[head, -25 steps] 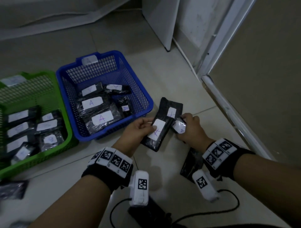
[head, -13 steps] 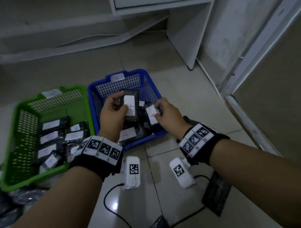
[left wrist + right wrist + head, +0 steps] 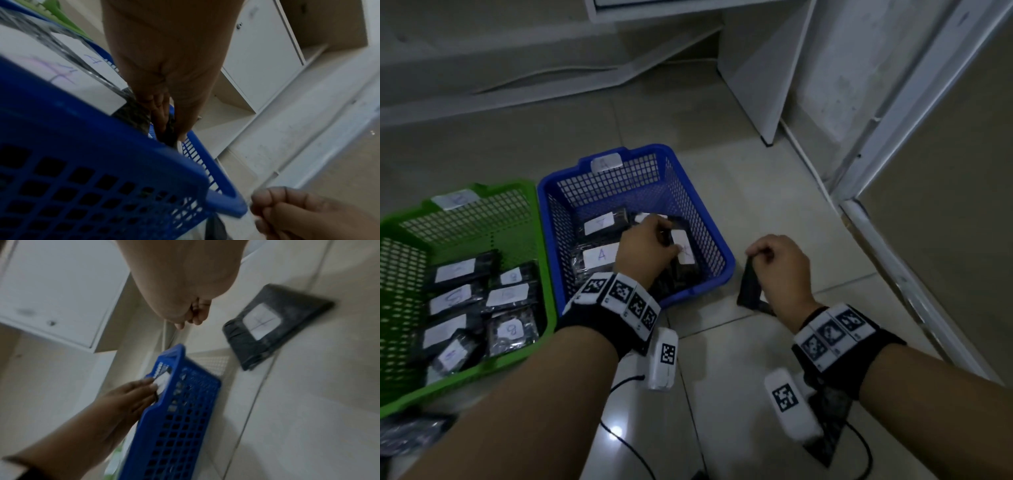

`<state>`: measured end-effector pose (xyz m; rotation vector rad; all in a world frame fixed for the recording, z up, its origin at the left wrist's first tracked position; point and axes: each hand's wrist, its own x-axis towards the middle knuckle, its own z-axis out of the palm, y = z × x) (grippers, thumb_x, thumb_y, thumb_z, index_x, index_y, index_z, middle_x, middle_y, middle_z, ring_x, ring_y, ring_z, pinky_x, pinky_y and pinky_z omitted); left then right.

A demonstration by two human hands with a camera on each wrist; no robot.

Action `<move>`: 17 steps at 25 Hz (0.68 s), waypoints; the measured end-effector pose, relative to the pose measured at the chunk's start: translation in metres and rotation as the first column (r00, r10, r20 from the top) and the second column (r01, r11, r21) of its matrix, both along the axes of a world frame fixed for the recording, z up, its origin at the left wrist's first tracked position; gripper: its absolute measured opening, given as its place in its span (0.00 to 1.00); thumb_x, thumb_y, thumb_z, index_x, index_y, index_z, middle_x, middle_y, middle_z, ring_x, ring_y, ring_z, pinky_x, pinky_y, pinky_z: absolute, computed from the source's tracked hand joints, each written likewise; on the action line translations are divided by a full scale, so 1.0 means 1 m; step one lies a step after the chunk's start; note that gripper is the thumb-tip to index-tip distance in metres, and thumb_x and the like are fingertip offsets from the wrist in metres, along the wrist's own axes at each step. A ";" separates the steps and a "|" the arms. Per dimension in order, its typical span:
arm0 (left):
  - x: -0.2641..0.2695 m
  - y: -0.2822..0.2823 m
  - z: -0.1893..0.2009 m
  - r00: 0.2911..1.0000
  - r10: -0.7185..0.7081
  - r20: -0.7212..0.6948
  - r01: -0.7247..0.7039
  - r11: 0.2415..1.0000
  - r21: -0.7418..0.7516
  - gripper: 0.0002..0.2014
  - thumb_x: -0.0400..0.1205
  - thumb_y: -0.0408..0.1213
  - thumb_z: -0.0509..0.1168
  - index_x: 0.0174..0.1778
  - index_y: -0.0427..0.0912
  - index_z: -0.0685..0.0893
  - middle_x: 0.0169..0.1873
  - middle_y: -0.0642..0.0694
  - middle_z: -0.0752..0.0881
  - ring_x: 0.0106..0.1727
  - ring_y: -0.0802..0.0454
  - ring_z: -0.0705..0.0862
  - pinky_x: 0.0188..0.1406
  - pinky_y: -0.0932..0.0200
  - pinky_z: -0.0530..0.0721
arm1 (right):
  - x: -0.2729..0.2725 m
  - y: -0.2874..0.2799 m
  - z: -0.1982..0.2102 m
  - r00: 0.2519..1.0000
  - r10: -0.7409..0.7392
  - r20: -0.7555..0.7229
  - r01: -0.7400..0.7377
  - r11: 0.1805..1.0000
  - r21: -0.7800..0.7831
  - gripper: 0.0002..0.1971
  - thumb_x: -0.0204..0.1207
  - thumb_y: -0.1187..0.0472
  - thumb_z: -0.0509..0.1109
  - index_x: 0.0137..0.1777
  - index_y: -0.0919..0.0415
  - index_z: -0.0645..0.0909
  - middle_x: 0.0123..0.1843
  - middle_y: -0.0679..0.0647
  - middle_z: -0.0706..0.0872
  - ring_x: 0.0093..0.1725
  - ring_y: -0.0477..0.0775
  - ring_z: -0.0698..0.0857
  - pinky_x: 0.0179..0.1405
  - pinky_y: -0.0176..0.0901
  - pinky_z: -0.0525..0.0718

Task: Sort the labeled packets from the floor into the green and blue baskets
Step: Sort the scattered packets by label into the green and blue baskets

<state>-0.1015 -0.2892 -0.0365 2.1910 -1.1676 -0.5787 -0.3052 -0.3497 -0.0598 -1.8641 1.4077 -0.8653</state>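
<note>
The blue basket (image 3: 723,255), tagged A, holds several black packets with white A labels. Beside it on the left, the green basket (image 3: 543,274) holds several labeled packets. My left hand (image 3: 654,236) is down inside the blue basket and pinches a black packet (image 3: 683,255) between thumb and fingers (image 3: 162,113). My right hand (image 3: 774,257) hovers just right of the blue basket, fingers curled and holding nothing. Under it a black labeled packet (image 3: 750,291) lies on the floor, and the right wrist view shows this packet (image 3: 267,331) apart from the hand.
Another black packet (image 3: 828,421) lies on the tiles under my right wrist, and dark packets (image 3: 410,435) lie in front of the green basket. A white cabinet (image 3: 756,85) stands behind the baskets. A door frame (image 3: 893,257) runs along the right. Black cables (image 3: 633,455) cross the floor near me.
Both hands carried packets over the blue basket. The left hand has lowered its packet into the basket. The right hand has come out to the right, holding nothing.
</note>
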 end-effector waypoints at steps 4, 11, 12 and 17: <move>-0.012 0.006 -0.011 0.920 -0.166 0.355 0.114 0.980 0.161 0.19 0.73 0.42 0.72 0.59 0.44 0.81 0.56 0.39 0.81 0.60 0.38 0.78 0.57 0.47 0.78 | -0.044 -0.015 -0.047 0.869 0.135 -0.475 -0.044 0.979 0.199 0.22 0.72 0.61 0.71 0.68 0.56 0.78 0.66 0.64 0.77 0.66 0.67 0.75 0.63 0.45 0.69; -0.052 0.035 -0.019 0.898 -0.154 0.413 0.223 0.967 -0.125 0.07 0.72 0.36 0.67 0.45 0.45 0.86 0.46 0.43 0.80 0.49 0.41 0.77 0.44 0.47 0.78 | -0.048 -0.027 -0.044 0.676 0.328 -0.660 -0.160 0.939 0.304 0.50 0.65 0.44 0.79 0.82 0.56 0.55 0.73 0.65 0.65 0.70 0.69 0.69 0.71 0.53 0.66; -0.061 0.040 -0.020 0.899 -0.164 0.406 0.245 0.957 -0.155 0.07 0.73 0.35 0.66 0.44 0.46 0.86 0.44 0.45 0.80 0.47 0.42 0.77 0.41 0.49 0.77 | -0.048 -0.026 -0.040 0.704 0.294 -0.647 -0.114 0.945 0.305 0.49 0.62 0.45 0.81 0.79 0.58 0.60 0.70 0.65 0.67 0.67 0.68 0.71 0.68 0.52 0.69; -0.119 0.074 -0.018 0.883 -0.298 0.364 0.375 0.913 -0.163 0.07 0.73 0.35 0.67 0.45 0.50 0.84 0.41 0.52 0.82 0.47 0.48 0.79 0.48 0.54 0.70 | -0.074 -0.013 -0.022 0.954 0.108 -0.281 0.007 0.926 0.378 0.16 0.74 0.60 0.73 0.58 0.68 0.78 0.54 0.62 0.81 0.55 0.58 0.81 0.50 0.44 0.76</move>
